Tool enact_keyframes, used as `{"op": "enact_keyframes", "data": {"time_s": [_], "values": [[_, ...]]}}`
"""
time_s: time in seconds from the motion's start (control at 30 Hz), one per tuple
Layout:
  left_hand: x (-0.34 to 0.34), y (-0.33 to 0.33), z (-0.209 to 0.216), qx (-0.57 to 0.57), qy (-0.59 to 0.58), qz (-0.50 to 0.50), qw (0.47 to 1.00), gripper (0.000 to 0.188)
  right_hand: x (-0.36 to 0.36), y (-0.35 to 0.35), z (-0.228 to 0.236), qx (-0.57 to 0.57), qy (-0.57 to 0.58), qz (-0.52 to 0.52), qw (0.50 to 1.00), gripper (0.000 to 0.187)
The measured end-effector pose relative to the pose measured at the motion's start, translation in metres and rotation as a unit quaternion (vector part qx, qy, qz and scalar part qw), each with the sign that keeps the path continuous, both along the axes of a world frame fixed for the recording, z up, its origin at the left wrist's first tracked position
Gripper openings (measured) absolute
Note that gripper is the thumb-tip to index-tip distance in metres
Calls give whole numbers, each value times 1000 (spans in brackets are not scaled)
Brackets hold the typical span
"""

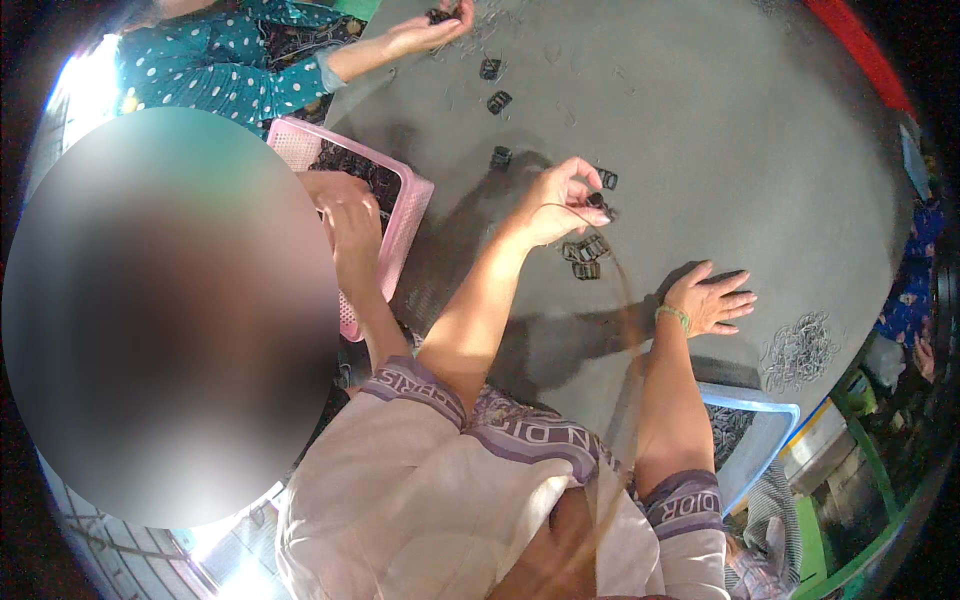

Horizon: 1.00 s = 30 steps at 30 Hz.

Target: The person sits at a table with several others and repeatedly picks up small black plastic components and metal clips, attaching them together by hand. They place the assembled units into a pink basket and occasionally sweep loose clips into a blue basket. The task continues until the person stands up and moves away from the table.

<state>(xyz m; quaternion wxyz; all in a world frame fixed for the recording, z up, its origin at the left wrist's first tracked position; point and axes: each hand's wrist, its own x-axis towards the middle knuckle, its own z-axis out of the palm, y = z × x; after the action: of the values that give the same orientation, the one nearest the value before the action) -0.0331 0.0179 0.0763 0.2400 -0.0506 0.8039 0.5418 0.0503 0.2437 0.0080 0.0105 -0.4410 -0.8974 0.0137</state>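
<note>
My left hand (562, 206) is raised over the grey table (800, 190), thumb and fingers pinching a small dark slotted clip (597, 201). One similar dark clip (607, 179) lies right by its fingertips. Just below the hand, a few more black clips (586, 252) sit close together on the tabletop. My right hand (711, 301) rests palm down on the table with its fingers spread, holding nothing, a green band (674, 318) round the wrist. A heap of thin wire pieces (800, 350) lies to the right of that hand.
A pink basket (410, 215) of dark pieces stands at left, with a co-worker's hand (352, 225) at it. Another person's hand (430, 30) holds dark pieces at the far edge. A blue-rimmed tray (765, 400) of small pieces is beside my right forearm. Single clips (499, 102) lie farther off.
</note>
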Motion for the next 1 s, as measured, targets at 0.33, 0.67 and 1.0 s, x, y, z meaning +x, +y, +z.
{"op": "enact_keyframes", "data": {"time_s": [0.33,0.67,1.0], "values": [[0,11,-24,48,-50,-41,997,41,4,7,-13,-3,-30,-6,1000,70],[-2,16,-36,330,-261,59,905,23,7,14,-22,7,-2,-3,1000,67],[-3,39,-48,-198,225,-22,954,35,7,16,-22,13,1,2,1000,66]]}}
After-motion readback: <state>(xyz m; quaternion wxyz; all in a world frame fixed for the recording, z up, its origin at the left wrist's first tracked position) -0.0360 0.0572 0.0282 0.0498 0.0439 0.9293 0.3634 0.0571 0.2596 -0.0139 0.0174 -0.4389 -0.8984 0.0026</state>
